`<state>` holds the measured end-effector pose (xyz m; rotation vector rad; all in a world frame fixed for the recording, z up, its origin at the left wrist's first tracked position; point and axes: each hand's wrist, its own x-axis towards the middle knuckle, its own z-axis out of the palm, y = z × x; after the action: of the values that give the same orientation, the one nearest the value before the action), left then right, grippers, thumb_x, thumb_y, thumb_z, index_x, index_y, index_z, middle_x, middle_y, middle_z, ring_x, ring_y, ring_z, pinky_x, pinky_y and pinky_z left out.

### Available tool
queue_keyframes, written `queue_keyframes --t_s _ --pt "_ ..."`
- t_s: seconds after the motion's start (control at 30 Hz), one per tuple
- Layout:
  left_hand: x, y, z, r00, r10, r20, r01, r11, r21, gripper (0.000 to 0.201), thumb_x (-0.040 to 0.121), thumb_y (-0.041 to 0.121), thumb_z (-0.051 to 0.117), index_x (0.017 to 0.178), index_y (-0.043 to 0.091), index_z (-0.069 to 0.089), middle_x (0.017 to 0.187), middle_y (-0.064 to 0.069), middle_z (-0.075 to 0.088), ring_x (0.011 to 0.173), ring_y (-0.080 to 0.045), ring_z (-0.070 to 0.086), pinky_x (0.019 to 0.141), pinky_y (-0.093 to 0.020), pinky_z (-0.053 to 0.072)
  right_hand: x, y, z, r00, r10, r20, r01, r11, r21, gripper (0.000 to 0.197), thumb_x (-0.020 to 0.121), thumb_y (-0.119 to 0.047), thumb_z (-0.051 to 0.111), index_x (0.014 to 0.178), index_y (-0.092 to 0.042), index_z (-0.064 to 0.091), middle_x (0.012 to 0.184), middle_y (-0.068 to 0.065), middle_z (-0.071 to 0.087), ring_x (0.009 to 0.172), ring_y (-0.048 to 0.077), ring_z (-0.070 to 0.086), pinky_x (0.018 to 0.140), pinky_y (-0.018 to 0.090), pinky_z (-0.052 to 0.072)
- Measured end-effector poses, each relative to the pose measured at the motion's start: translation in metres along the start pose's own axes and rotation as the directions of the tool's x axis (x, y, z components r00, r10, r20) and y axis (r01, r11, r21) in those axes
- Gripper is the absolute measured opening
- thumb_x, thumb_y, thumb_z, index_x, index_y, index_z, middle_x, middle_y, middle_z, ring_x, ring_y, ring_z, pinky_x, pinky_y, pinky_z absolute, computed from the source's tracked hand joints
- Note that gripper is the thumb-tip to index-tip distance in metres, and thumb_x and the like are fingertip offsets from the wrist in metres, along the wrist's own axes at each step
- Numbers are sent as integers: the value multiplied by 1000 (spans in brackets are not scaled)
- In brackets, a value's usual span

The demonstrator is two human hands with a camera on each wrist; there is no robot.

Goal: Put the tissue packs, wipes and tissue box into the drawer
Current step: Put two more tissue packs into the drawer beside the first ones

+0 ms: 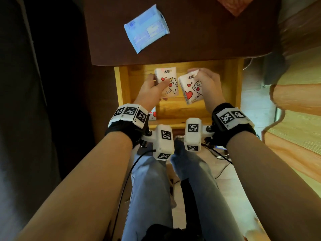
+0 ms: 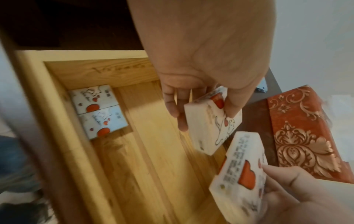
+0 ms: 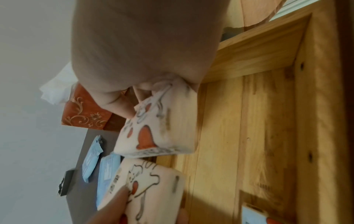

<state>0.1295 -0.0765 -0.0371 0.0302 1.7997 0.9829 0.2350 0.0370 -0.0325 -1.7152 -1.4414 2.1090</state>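
The wooden drawer [image 1: 121, 84] stands open below a dark tabletop. Over it my left hand [image 1: 152, 87] grips a white tissue pack [image 1: 169, 79] printed with a cat and red hearts. My right hand [image 1: 206, 82] grips a second, tilted pack [image 1: 190, 89] just to its right; the two packs almost touch. In the left wrist view, two more packs [image 2: 104, 113] lie side by side in the drawer's near left corner. A blue wipes pack [image 1: 146, 28] lies on the tabletop. The red patterned tissue box [image 2: 300, 131] stands at the back right.
Most of the drawer floor [image 2: 153, 151] is bare wood. An orange curtain [image 1: 295, 110] hangs to the right of the drawer. My legs in jeans [image 1: 149, 188] are below the drawer front. A cable [image 1: 218, 155] trails on the floor.
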Motion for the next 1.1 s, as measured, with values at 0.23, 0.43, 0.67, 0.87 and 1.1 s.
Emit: queue_keyframes --t_s 0.23,0.43,0.67,0.87,1.1 --pt "-15 -58 13 992 -37 -119 49 994 97 32 90 23 58 118 11 49 116 -6 62 103 -21 63 89 -37 55 -3 47 -9 1000 -16 24 19 988 -154 18 85 -3 51 90 -18 58 81 0 61 67 17 66 58 28 54" --pt "20 -93 11 977 12 -213 35 976 213 42 84 19 67 119 9 48 117 -7 63 93 -14 60 68 -17 50 24 88 1 999 30 14 -25 962 -272 31 86 -3 52 116 -9 55 91 -2 59 85 16 60 86 38 54" --pt "63 -113 12 980 43 -194 27 939 343 45 86 13 63 124 15 38 115 -12 66 100 -23 66 74 -29 56 67 117 13 996 90 -8 -87 931 -353 38 85 -1 52 122 -9 50 95 -1 57 86 14 59 90 37 55" --pt "86 -130 12 992 8 -126 42 923 383 36 84 13 63 112 24 42 108 -9 67 102 -25 63 70 -34 58 90 126 17 988 151 -16 -141 878 -457 42 87 -2 53 128 -10 47 124 10 57 108 24 60 88 35 56" --pt "95 -134 1 983 99 -154 16 791 612 47 82 16 58 126 30 49 125 -5 60 124 -29 44 103 -37 27 92 130 17 994 52 -93 -97 806 -584 40 89 -1 49 126 -16 54 129 7 59 96 16 64 62 16 52"
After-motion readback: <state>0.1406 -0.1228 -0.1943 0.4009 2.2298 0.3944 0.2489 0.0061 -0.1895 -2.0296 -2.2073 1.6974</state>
